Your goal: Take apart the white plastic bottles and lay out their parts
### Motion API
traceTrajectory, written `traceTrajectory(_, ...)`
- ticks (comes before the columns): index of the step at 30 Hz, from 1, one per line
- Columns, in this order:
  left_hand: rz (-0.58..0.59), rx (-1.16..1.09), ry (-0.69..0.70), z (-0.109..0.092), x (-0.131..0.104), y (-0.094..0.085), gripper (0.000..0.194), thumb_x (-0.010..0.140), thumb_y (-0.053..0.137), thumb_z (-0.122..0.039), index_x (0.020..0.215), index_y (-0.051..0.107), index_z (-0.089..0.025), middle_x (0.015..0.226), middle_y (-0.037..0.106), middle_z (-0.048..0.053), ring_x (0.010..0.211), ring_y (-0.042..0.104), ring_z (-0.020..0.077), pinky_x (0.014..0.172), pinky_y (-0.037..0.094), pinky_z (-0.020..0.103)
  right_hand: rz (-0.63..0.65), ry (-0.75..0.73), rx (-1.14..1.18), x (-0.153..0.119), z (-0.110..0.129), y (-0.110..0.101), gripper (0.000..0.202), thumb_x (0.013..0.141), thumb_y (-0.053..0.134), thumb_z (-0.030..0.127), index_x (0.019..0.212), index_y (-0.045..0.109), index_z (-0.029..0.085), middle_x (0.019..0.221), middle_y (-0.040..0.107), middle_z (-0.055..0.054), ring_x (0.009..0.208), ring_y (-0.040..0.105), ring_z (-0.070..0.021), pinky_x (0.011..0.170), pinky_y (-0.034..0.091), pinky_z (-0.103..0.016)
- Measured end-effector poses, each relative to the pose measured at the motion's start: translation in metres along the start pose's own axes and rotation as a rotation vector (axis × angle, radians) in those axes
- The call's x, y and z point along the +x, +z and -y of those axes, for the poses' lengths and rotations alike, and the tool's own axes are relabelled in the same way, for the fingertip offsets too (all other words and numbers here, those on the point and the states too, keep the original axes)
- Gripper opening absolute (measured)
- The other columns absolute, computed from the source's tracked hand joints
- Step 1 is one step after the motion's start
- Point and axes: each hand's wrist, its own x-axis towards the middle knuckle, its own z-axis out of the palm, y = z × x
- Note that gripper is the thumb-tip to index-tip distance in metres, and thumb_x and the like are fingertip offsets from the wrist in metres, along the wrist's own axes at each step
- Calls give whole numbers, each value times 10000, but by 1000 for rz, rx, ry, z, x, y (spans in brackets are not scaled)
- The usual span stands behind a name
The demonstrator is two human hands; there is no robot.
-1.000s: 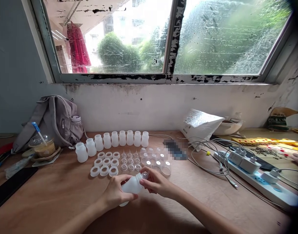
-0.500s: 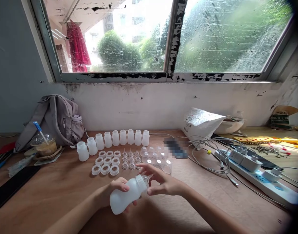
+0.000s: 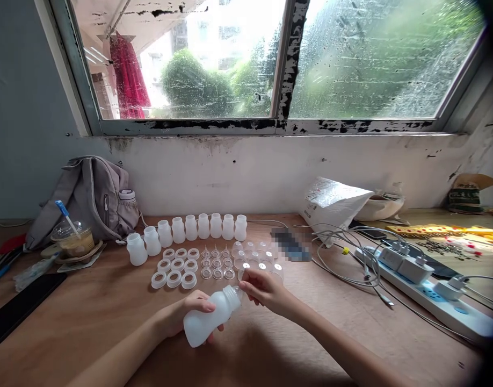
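My left hand (image 3: pixel 190 309) is wrapped round a frosted white baby bottle (image 3: pixel 206 321), which tilts with its threaded neck up and to the right. A clear bottle nipple (image 3: pixel 238 292) sits at the bottle's mouth. Its tip is pinched between the thumb and fingers of my right hand (image 3: pixel 266 290), which partly hide it. Just beyond my hands lie several white collar rings (image 3: pixel 174 271), several clear nipples (image 3: pixel 217 263) standing tip up, and several clear domed caps (image 3: pixel 254 257). A curved row of frosted bottles (image 3: pixel 191 228) without tops stands behind them.
At left are a grey backpack (image 3: pixel 89 199), a drink cup with a straw (image 3: pixel 74 240) and a black phone-like slab (image 3: pixel 24 306). To the right, a white pouch (image 3: pixel 335 201), tangled cables (image 3: pixel 339 258) and a power strip with chargers (image 3: pixel 427 290) lie on the table.
My right hand's fingers have closed from a spread pose onto the nipple's tip. The bottle has moved slightly, still in my left hand.
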Motion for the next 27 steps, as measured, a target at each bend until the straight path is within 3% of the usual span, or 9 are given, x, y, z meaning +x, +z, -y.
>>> traceTrajectory(8,-17,-12,41,1,-1,2,345,686,494,-360,870,606,-90,771,616,67,522,554,129,430,398,200,-9,1,125,1,0,-4,289,745,536,443,794,467,167,660,483,16,515,474,-76,379,360,-171)
traceTrajectory(12,-19,1,34,1,0,4,342,668,522,-372,844,604,-90,766,609,76,523,554,132,424,392,201,-36,53,152,3,-6,0,330,778,456,491,715,419,170,526,437,57,389,397,-47,325,296,-160)
traceTrajectory(18,-6,-28,43,3,2,1,356,680,521,-388,878,586,-99,798,604,85,531,564,137,430,385,203,-128,-69,206,7,-17,1,317,760,499,480,727,418,175,536,443,51,437,441,-71,379,355,-192)
traceTrajectory(24,-203,-166,133,2,3,-1,508,749,419,-524,1095,437,-153,839,587,79,589,582,169,465,397,239,-332,-105,124,6,-15,-6,279,785,478,456,739,427,186,523,423,54,420,407,-71,397,339,-206)
traceTrajectory(27,-308,-213,234,2,7,-4,470,747,438,-515,1070,445,-173,861,556,53,645,559,152,474,391,228,-341,-85,-20,6,-22,0,287,775,482,467,705,439,192,526,429,45,429,408,-78,401,339,-211)
